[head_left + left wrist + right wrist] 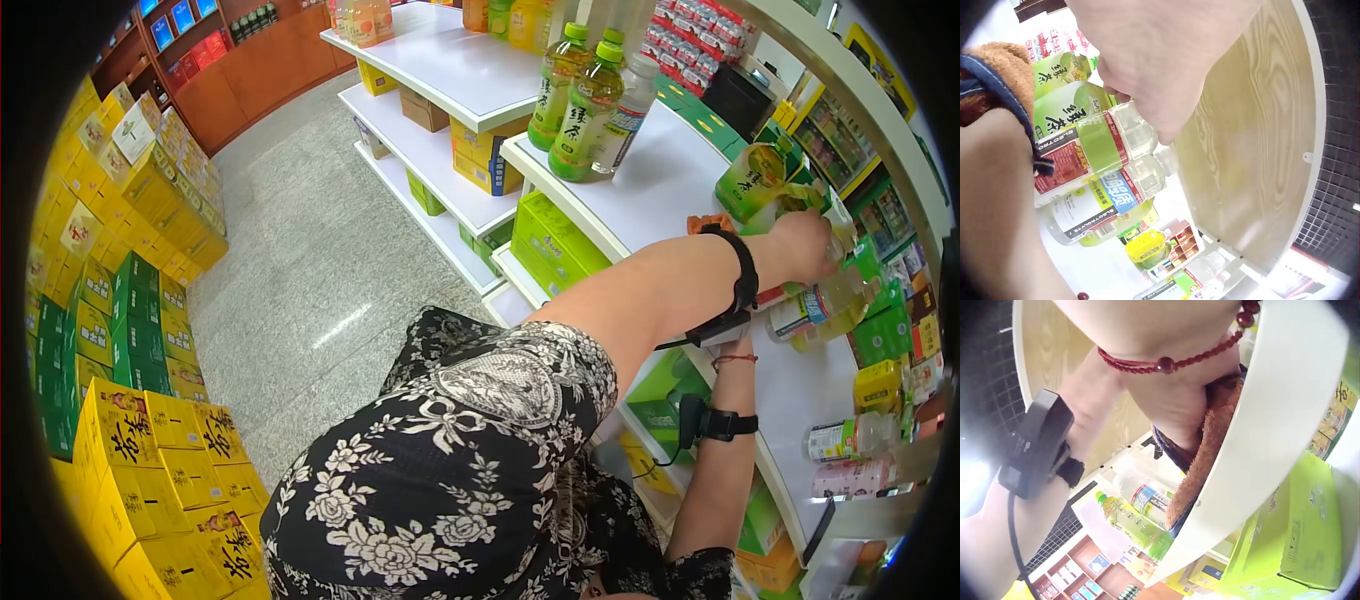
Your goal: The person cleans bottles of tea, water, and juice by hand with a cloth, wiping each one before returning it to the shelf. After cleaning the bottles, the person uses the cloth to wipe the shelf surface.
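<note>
From the head view, a person in a black dress with white flowers leans over a white shelf (650, 190) in a shop. The left hand (803, 245) reaches far along the shelf, toward its back edge. Its grip is closed around a clear bottle (815, 310) that lies on its side on the shelf. A green tea bottle (752, 178) lies just beside the hand too. The right hand is hidden under the left arm, so I cannot tell how its grip is. An orange cloth (712, 221) peeks out next to the left wrist. Three tall bottles (585, 100) stand upright near the left front corner of the shelf. More bottles lie near the right end. Yellow and green boxes (130, 330) are stacked on the floor.

From the left wrist view, the left hand (1160, 69) sits on top of the clear bottle (1110, 147). The fingers curl around its upper part. The bottle has a red and green label. A second clear bottle (1107, 200) with a blue label lies right under it, touching it. Two green tea bottles (1063, 100) lie behind them. The orange cloth (1004, 69) is at the left edge.

From the right wrist view, the right hand (1175, 412) presses on the orange cloth (1204, 462) at the edge of the shelf (1272, 456). The fingers are hidden, so I cannot tell the grip. A red bead string goes around the wrist. A clear bottle (1144, 497) lies just past the cloth. A green box (1297, 531) sits on the shelf below.
</note>
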Demonstrator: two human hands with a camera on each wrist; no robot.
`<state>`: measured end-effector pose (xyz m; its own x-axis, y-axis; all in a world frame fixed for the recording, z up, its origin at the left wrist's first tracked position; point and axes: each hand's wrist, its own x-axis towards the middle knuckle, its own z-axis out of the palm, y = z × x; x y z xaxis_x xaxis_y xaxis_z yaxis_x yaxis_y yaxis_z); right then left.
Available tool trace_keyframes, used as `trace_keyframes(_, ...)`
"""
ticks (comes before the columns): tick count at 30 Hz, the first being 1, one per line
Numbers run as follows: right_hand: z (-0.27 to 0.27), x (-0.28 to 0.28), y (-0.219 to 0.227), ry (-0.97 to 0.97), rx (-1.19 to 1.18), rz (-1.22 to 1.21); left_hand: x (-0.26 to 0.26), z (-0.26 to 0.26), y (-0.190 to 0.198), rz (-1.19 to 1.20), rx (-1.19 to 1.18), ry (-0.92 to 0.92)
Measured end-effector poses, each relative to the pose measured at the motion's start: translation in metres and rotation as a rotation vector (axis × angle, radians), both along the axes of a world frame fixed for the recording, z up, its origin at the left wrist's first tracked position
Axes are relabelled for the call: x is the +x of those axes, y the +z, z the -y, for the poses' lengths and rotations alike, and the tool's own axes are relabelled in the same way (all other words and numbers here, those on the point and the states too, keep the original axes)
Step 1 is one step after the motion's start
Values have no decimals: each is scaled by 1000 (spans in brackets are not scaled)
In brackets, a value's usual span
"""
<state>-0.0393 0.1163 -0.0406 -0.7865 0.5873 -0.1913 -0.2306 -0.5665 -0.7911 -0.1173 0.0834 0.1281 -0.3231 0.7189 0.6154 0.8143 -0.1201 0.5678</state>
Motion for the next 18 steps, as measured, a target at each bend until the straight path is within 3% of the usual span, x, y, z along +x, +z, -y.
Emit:
trace_keyframes(5, 15, 22, 28, -52, -3, 23, -3, 12, 3, 19, -82, 23)
trace_keyframes(7, 8, 41, 35, -13, 1845, 484, -5, 12, 4, -7, -109, 12)
trace_keyframes(9, 15, 50, 45, 4, 1860, 458, -4, 7, -1, -25, -113, 62)
trace_keyframes(11, 29, 58, 56, -56, 1798, 665, -4, 1, -3, -46, -81, 9)
trace_keyframes(13, 45, 65, 64, -86, 1684, 710, -2, 9, -4, -11, -82, 72)
trace_keyframes(15, 56, 76, 67, -74, 1464, 593, -4, 8, -6, -64, -94, 83)
trace_keyframes(16, 50, 84, 57, -98, 1505, 429, -2, 6, -8, -114, -105, 104)
trace_keyframes(17, 59, 94, 65, -153, 1610, 446, -4, -1, -13, -110, -93, 102)
trace_keyframes(18, 65, 107, 75, -149, 1567, 469, -4, -3, -17, -101, -80, 91)
